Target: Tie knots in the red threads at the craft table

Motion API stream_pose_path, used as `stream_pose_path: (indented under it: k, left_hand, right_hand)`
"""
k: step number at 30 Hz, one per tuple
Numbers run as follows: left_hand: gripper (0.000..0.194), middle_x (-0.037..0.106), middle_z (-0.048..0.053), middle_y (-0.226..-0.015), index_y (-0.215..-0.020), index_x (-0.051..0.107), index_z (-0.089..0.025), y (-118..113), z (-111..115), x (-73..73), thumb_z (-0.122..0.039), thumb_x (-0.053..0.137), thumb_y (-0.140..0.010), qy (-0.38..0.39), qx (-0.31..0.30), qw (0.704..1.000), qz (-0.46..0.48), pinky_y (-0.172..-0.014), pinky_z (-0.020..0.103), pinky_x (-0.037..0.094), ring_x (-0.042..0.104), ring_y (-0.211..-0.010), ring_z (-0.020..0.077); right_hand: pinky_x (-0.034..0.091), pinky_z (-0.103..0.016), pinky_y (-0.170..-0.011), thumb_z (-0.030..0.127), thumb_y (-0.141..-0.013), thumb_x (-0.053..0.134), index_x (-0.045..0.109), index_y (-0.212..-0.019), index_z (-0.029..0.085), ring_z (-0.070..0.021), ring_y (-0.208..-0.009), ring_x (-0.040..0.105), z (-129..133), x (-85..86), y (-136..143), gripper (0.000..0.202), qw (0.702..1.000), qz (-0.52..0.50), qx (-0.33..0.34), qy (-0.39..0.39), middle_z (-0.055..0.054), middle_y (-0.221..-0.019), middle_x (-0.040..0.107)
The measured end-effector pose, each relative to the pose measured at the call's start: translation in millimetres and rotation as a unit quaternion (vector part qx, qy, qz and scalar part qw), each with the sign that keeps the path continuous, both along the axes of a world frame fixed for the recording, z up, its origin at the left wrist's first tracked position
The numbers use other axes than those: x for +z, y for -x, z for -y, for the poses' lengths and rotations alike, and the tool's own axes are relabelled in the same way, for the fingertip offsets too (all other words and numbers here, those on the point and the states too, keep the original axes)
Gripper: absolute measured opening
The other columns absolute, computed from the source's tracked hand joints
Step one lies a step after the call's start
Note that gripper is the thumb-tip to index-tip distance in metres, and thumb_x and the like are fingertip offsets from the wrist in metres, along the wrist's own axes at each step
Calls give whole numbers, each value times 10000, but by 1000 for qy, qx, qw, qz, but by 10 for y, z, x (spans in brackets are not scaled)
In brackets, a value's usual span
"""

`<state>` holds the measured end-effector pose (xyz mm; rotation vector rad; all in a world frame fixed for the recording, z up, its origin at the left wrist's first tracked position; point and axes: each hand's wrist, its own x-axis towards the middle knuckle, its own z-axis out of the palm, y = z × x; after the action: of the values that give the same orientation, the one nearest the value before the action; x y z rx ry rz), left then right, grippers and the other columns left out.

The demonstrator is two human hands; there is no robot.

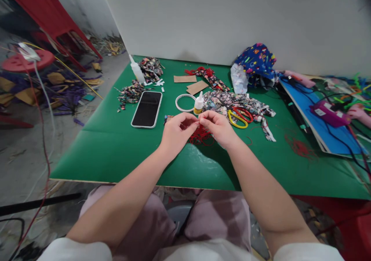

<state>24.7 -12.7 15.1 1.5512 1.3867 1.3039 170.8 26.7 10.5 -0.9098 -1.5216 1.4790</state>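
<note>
Red thread (199,135) half-hidden under both hands

Free room at the near edge, clutter behind

The near counter (116,153) lies open; phone (147,109), glue bottle (198,102), scissors (239,116) and fabric scraps (232,99) block the far side.

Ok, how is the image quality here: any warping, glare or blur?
Head view: wide-angle warping bows the green table edges; lighting is even, with soft shadows under the left hand and right hand; the phone screen shows little glare; corners look smeared.
</note>
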Motion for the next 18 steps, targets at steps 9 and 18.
stream_pose_path:
  k: [9,18]
  left_hand:
    - [144,669,-11,-672,-783,633,-153,-48,-9,-14,-231,691,-677,94,-25,973,208,-640,255,513,629,-613,107]
    - [287,709,40,-856,-885,650,-139,-71,9,-18,-198,739,-618,113,-61,956,264,-846,336,511,659,-820,150]
  right_hand:
    - [418,-237,-626,416,-691,676,549,-723,185,-93,-634,490,2,-35,31,265,999,-30,-23,24,26,-695,547]
    - [416,-224,-604,386,-715,652,558,-729,185,-87,-620,487,-27,-53,8,222,998,-41,-53,15,34,-667,546]
